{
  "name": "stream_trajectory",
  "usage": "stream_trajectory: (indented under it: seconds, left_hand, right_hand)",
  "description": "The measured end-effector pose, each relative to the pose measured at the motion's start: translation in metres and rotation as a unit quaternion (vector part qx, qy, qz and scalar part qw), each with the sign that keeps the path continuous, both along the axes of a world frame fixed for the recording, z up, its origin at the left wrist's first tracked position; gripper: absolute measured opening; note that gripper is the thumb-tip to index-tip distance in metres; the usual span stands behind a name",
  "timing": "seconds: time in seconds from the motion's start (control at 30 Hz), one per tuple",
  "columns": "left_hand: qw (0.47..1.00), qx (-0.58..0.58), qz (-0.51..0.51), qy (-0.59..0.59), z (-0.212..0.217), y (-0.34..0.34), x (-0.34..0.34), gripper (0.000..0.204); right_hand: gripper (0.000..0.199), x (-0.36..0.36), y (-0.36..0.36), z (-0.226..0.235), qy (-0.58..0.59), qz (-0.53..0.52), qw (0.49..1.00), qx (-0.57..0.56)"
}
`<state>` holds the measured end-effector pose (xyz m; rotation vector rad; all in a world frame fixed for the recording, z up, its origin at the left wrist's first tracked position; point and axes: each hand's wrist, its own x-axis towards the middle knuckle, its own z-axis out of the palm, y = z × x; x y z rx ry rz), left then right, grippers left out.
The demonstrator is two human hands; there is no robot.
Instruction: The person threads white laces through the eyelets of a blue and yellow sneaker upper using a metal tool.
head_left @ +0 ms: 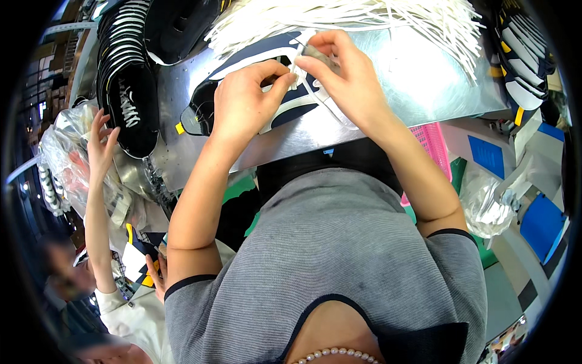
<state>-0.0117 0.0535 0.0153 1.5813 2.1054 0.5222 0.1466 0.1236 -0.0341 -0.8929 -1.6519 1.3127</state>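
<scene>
A navy shoe upper with white stripes lies on its side on the metal table, its black lining at the left end. My left hand is over it, thumb and forefinger closed in a pinch on a white shoelace at the eyelet area. Opposite, my right hand is closed around a small greyish-tan handle, a thin dark tip showing beyond its fingers. The lace runs beneath this hand and loops toward the table's near edge. Exactly where the lace passes through the upper is hidden by my fingers.
Many loose white laces are heaped along the far side. A row of nested black shoe uppers stands at left, another stack at far right. A co-worker's hand reaches up at left. A pink basket sits below the table edge.
</scene>
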Motion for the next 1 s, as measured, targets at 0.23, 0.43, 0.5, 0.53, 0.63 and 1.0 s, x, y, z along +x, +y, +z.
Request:
stream_trajectory:
  seconds: [0.23,0.43,0.5,0.53,0.63,1.0]
  left_hand:
    - [0.998,0.009,0.036,-0.054,-0.011,0.002,-0.005,0.025]
    - [0.998,-0.029,0.035,-0.040,-0.008,0.004,-0.001,0.024]
    - [0.996,0.009,0.012,-0.092,-0.012,0.002,-0.004,0.021]
    - [0.994,0.012,-0.011,-0.108,-0.012,0.000,-0.007,0.019]
    - [0.993,0.042,-0.053,-0.096,-0.010,-0.004,-0.002,0.020]
    - [0.974,0.170,-0.136,0.057,-0.013,-0.029,0.012,0.015]
  right_hand:
    - [0.015,0.034,-0.023,0.007,-0.079,0.091,0.992,-0.042]
    - [0.015,0.031,-0.020,0.002,-0.132,0.083,0.988,-0.004]
    - [0.015,0.032,-0.018,0.004,-0.162,0.078,0.983,0.027]
    - [0.015,0.033,-0.017,0.005,-0.164,0.077,0.983,0.025]
    - [0.014,0.035,-0.015,0.008,-0.213,0.086,0.971,0.065]
    - [0.019,0.041,-0.028,0.021,-0.310,0.134,0.929,0.151]
